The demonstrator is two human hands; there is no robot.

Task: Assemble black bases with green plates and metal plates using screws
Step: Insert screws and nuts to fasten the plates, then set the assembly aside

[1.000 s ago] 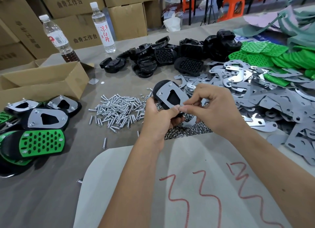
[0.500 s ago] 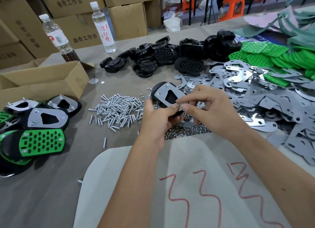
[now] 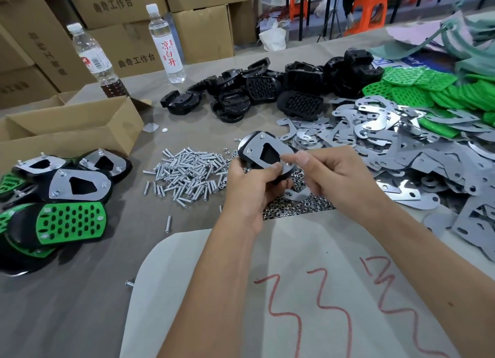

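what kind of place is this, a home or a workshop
Most likely a small factory or assembly workshop: a table heaped with black bases, metal plates and screws, with stacked cardboard boxes behind.

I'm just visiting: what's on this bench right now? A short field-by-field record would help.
Left hand: left hand grips the black base from below
Right hand: right hand pinches at the metal plate on that base
Screws: loose pile left of the hands
Nuts: heap under the hands
Finished pieces: stack at far left
Spare metal plates: heap at right
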